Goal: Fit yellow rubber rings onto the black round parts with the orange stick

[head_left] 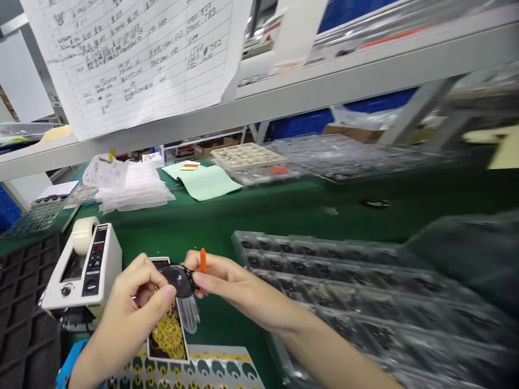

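A dark, glossy rounded part (180, 280) is held up between both hands in the head view. My left hand (148, 297) pinches its left end between thumb and fingers. At its right edge, my right hand (213, 275) grips it with the thumb in front, and an orange pointed tool (203, 261) stands upright among those fingers. Below the hands, a white-edged tray (187, 354) holds a tangle of yellow pieces (168, 334). A clear plastic piece (188, 315) lies beside that tray.
A white tape dispenser (109, 246) stands at the left, next to a black compartment tray (28, 302). Clear trays of dark parts (336, 270) cover the right side. A sheet of stickers (231, 370) lies in front. Handwritten paper (141, 59) hangs from the shelf rail (292, 89).
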`<control>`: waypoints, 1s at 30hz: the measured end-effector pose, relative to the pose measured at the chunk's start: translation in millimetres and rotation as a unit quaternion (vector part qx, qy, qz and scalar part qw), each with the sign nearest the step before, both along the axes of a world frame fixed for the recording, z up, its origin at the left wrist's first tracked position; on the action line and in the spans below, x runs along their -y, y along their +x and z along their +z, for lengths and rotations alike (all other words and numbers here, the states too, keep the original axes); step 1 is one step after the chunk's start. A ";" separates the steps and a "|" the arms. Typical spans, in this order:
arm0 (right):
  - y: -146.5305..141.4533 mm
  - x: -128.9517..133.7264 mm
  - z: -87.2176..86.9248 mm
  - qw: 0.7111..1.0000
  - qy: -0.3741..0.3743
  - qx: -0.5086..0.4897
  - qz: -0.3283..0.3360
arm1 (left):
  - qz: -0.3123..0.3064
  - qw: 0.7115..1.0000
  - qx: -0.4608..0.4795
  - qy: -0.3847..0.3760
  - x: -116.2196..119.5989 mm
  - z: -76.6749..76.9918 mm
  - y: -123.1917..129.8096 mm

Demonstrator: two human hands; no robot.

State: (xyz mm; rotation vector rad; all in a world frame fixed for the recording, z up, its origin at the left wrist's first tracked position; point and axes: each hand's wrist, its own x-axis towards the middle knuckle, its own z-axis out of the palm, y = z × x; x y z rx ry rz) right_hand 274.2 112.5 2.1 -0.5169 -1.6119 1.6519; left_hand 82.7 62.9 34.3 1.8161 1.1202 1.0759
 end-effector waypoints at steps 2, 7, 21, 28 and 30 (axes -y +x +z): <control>-0.4 0.5 -1.0 1.000 -0.007 -0.017 0.016 | 0.000 1.000 -0.007 0.005 -6.1 -8.4 2.8; -0.9 0.8 -2.8 0.999 -0.012 -0.042 0.027 | -0.012 1.000 -0.011 0.002 -11.8 -14.9 -3.0; -1.8 -0.8 -5.0 1.000 -0.002 -0.020 0.016 | 0.016 0.998 -0.050 0.022 -16.1 -14.1 0.3; -5.6 -1.0 -5.8 0.999 0.023 -0.025 -0.018 | 0.126 0.961 -0.183 0.166 -9.4 -21.0 -0.9; -6.1 -0.6 -5.9 0.999 0.039 -0.010 -0.029 | 0.160 0.945 -0.184 0.219 -8.9 -21.5 -1.6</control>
